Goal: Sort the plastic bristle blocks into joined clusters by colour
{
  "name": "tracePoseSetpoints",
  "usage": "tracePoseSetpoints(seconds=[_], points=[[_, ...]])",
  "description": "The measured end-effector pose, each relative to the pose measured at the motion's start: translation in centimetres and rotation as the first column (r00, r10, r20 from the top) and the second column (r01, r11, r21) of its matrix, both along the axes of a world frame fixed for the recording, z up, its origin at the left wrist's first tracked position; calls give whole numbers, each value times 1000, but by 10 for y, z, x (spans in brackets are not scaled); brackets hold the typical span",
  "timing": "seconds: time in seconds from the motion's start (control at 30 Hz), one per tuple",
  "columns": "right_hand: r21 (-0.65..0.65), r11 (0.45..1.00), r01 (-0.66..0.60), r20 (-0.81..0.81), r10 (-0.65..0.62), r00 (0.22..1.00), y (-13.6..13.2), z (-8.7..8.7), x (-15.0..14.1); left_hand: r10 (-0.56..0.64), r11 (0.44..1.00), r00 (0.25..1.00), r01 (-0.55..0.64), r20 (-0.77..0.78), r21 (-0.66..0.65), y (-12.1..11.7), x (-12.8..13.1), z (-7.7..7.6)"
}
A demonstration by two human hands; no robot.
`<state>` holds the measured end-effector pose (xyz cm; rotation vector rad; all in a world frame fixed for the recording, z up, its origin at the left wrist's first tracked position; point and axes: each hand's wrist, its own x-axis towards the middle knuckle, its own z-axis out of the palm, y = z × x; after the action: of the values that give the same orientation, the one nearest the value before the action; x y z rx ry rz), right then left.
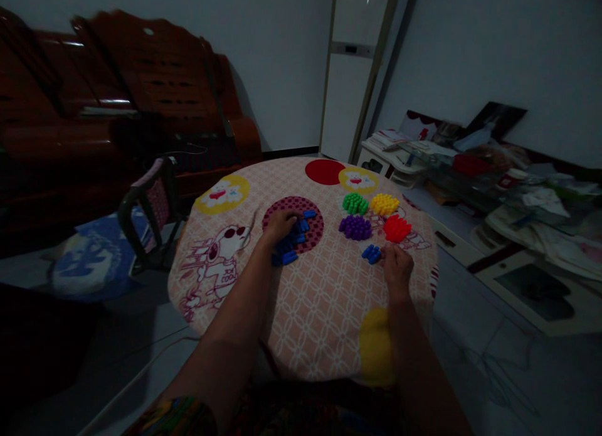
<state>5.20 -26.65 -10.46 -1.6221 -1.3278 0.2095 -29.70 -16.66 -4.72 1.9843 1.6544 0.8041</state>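
My left hand (280, 226) rests palm down on a loose heap of blue plastic pieces (294, 240), fingers curled over them, on the round table's patterned cloth (310, 298). My right hand (396, 265) is closed in a pinch next to a small blue cluster (371, 253) and seems to touch its right side. Beyond it lie four finished spiky clusters: green (355, 203), yellow (384, 204), purple (355, 227) and red (397, 228).
A dark wooden sofa (117, 110) stands at the back left, with a small chair (150, 216) beside the table. A white cabinet (352, 72) is behind. At the right a low unit (517, 191) carries papers and clutter. Grey floor surrounds the table.
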Motion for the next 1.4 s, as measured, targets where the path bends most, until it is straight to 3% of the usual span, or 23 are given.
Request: tracePoseSetpoints(seconds=[0.13, 0.23, 0.43, 0.7, 0.83, 1.1, 1.3, 1.4], points=[[-17, 1000, 10, -53, -10, 999, 1, -1, 0, 22, 995, 998, -16, -57, 102, 20, 16, 9], [-18, 1000, 7, -59, -8, 998, 0, 1, -1, -37, 997, 988, 48, -152, 67, 30, 29, 12], [-12, 1000, -5, -54, 4, 999, -1, 5, -2, -190, 981, 956, 196, -221, 3, 18, 33, 7], [-24, 1000, -2, -56, 1, 998, -2, 8, -4, -6, 1000, 946, 5, -323, -4, -10, 23, 6], [-33, 999, -6, -68, 4, 998, -2, 7, -4, 27, 1000, 935, -26, -352, 8, -13, 22, 8], [-41, 999, 0, -86, -3, 996, -2, 7, -4, -6, 998, 981, -5, -193, -57, -14, 12, 13], [-33, 999, 4, -57, -6, 998, -2, 7, -4, 19, 1000, 999, -19, 25, -15, -15, 15, 10], [-33, 999, 4, -26, -4, 1000, -2, 5, -3, -28, 1000, 991, 26, 133, 17, -16, 24, 11]])
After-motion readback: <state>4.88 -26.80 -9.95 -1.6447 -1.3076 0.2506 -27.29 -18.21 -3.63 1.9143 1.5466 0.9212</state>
